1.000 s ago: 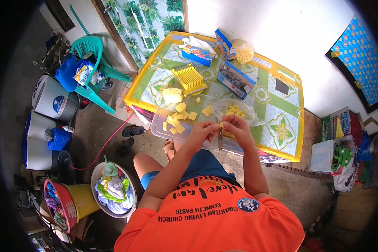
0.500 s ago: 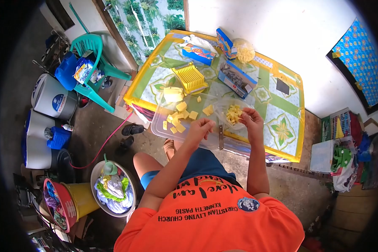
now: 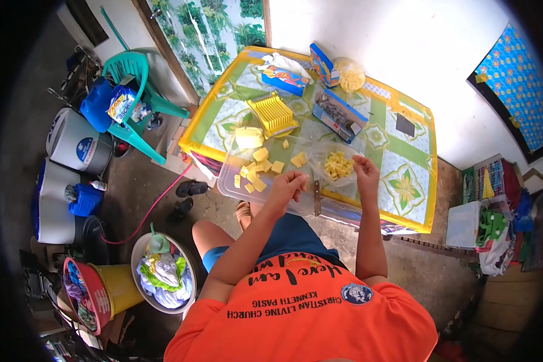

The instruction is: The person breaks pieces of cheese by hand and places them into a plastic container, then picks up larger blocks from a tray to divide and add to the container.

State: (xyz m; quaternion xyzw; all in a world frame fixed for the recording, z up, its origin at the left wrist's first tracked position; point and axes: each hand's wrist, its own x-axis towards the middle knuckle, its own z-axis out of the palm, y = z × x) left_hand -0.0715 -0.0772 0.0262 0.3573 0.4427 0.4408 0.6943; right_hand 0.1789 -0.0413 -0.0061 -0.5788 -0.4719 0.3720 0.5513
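Note:
My left hand (image 3: 288, 188) hovers with curled fingers above the near edge of a clear plastic tray (image 3: 226, 181); whatever is in its fingers cannot be made out. Beside it, a knife (image 3: 317, 198) lies across the edge. Several yellow cubes (image 3: 259, 155), like cut cheese, and a larger pale yellow block (image 3: 248, 137) sit on the tray. My right hand (image 3: 367, 175) is held at the right rim of a clear bowl (image 3: 327, 179), its fingertips pinched together. Small yellow pieces (image 3: 339, 164) fill the middle of the bowl. Anything in that pinch is too small to tell.
Behind the tray stand a yellow slotted rack (image 3: 273, 113), an open blue box (image 3: 339, 114), more blue boxes (image 3: 285, 79) and a clear bag of pale yellow pieces (image 3: 350, 75). A dark flat square (image 3: 405, 125) lies on the patterned tablecloth (image 3: 404, 184). Left is a green chair (image 3: 133, 63).
My right hand has drawn back from the yellow pieces to the bowl's right rim. The left hand has hardly moved.

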